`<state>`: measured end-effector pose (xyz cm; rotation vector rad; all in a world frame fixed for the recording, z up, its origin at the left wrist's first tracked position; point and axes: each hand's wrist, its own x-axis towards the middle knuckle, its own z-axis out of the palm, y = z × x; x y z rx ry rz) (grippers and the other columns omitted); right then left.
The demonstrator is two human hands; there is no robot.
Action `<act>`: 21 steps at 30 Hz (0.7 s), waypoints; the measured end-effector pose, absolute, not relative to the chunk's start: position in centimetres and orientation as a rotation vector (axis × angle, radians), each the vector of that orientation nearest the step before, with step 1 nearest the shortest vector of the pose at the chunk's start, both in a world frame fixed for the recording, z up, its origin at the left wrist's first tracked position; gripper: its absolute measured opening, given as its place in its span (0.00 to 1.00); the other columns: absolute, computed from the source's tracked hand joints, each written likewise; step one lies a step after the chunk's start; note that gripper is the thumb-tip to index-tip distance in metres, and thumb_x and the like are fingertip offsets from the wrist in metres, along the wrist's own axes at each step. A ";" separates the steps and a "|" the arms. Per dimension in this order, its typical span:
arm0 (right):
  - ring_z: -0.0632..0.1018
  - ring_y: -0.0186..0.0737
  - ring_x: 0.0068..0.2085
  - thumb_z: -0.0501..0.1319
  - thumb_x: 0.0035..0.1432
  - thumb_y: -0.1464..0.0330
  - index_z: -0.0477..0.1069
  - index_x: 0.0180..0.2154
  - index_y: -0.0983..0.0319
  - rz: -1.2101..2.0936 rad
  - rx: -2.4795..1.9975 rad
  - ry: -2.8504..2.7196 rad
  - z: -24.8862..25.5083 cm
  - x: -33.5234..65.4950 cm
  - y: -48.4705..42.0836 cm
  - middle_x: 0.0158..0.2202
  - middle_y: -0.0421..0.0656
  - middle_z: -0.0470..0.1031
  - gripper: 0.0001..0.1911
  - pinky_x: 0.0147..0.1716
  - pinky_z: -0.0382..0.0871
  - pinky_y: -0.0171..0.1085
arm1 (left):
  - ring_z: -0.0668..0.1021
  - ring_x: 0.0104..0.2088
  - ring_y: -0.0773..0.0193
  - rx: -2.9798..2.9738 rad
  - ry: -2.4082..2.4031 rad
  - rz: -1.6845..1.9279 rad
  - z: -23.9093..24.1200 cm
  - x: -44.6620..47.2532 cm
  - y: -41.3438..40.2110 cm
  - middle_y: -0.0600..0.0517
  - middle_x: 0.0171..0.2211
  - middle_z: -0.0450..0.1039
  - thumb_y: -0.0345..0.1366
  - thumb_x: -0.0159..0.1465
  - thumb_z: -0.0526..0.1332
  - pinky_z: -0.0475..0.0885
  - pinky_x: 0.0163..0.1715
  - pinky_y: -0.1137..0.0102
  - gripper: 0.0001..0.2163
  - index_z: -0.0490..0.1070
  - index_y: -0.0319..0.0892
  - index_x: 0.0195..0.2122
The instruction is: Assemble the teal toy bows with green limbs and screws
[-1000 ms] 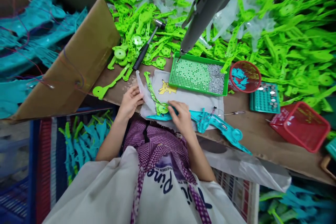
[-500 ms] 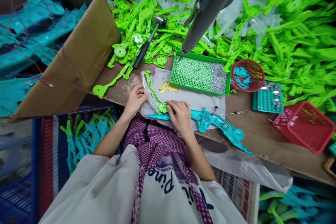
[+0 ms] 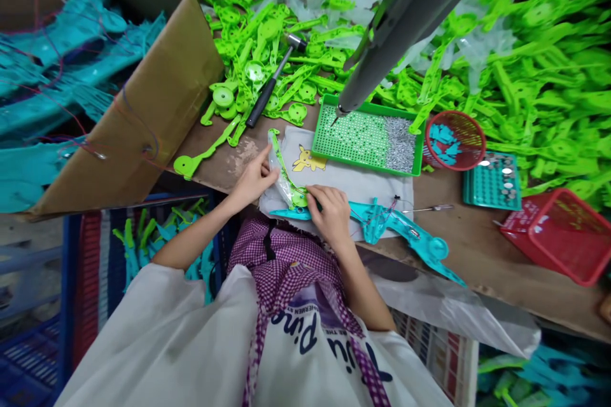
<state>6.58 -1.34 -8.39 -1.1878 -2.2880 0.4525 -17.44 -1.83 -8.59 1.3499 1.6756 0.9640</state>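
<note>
My left hand [image 3: 258, 177] pinches a clear plastic piece [image 3: 283, 187], which lies along a curved green plastic part [image 3: 280, 158]. At the round lower end of that green part, my right hand [image 3: 330, 211] presses with bent fingers. A thin dark wire runs along the green part. Beneath my right hand passes a long blue plastic part [image 3: 420, 241], lying across the front of the grey cloth [image 3: 377, 181]. The fingertips of my right hand partly hide the green round end.
Behind the cloth is a green tray [image 3: 367, 168] of small metal pieces, under a grey power tool [image 3: 396, 32]. A hammer [image 3: 270, 86], red basket [image 3: 480, 140], teal tray [image 3: 491, 200] and screwdriver [image 3: 436, 208] lie around. A cardboard box [image 3: 157, 76] stands left; green parts pile behind.
My left hand has shifted slightly, and the clear piece now sits closer against the green part. My right hand stays at the round end. The whole view has shifted a little.
</note>
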 end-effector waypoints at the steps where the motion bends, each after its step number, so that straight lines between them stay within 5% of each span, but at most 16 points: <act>1: 0.79 0.40 0.45 0.55 0.72 0.64 0.79 0.48 0.60 0.432 -1.176 -2.283 -8.4 6.6 -1.3 0.43 0.45 0.84 0.14 0.45 0.65 0.40 | 0.77 0.30 0.63 1.434 1.719 0.901 -8.2 -17.4 -1.8 0.51 0.36 0.76 0.38 0.65 0.63 0.77 0.38 0.65 0.32 0.60 0.41 0.70; 6: 0.79 0.40 0.43 0.57 0.71 0.66 0.79 0.47 0.61 0.364 -1.125 -2.273 -8.4 6.5 -1.3 0.41 0.45 0.84 0.13 0.43 0.65 0.40 | 0.78 0.49 0.49 1.758 1.957 0.593 -6.5 -16.8 -1.8 0.39 0.51 0.74 0.39 0.69 0.58 0.73 0.54 0.54 0.27 0.63 0.37 0.68; 10: 0.80 0.40 0.43 0.57 0.71 0.66 0.79 0.47 0.60 0.365 -1.133 -2.279 -8.4 6.4 -1.3 0.41 0.44 0.84 0.12 0.42 0.66 0.40 | 0.67 0.65 0.43 1.962 2.010 0.420 -5.7 -16.9 -1.3 0.37 0.68 0.61 0.40 0.69 0.57 0.63 0.64 0.50 0.22 0.68 0.39 0.63; 21: 0.79 0.40 0.43 0.56 0.71 0.66 0.78 0.47 0.60 0.352 -1.133 -2.309 -8.5 6.4 -1.3 0.41 0.44 0.84 0.12 0.42 0.65 0.39 | 0.71 0.59 0.41 2.064 2.058 0.110 -4.8 -16.4 0.0 0.43 0.73 0.56 0.39 0.68 0.55 0.65 0.56 0.47 0.20 0.71 0.41 0.59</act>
